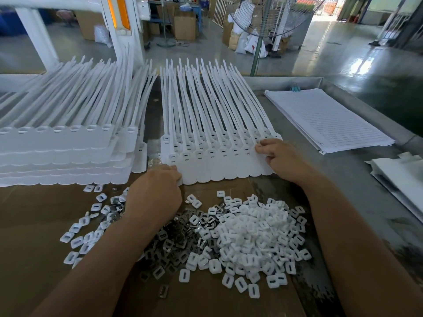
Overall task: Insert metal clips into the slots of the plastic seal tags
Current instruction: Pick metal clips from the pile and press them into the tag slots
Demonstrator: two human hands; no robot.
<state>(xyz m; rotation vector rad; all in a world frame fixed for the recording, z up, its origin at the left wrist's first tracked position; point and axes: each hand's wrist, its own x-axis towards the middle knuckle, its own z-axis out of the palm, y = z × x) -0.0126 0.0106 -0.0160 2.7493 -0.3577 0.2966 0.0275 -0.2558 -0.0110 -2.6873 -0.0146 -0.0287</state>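
Note:
A layered sheet of white plastic seal tags (pixel 219 165) lies in front of me, long tails fanning away, small dark slots in a row near the heads. My left hand (pixel 155 193) grips the sheet's near left corner. My right hand (pixel 281 156) pinches its right edge. Below the sheet, dark metal clips (pixel 174 239) lie heaped on brown cardboard (pixel 34 225). White plastic caps (pixel 256 234) are piled beside and partly over them.
A taller stack of tag sheets (pixel 64 149) fills the left side. Lined paper sheets (pixel 329 120) rest at the right on the grey metal table (pixel 357 179), with white packaging (pixel 402 177) at the far right edge. A standing fan (pixel 270 17) rises behind the table.

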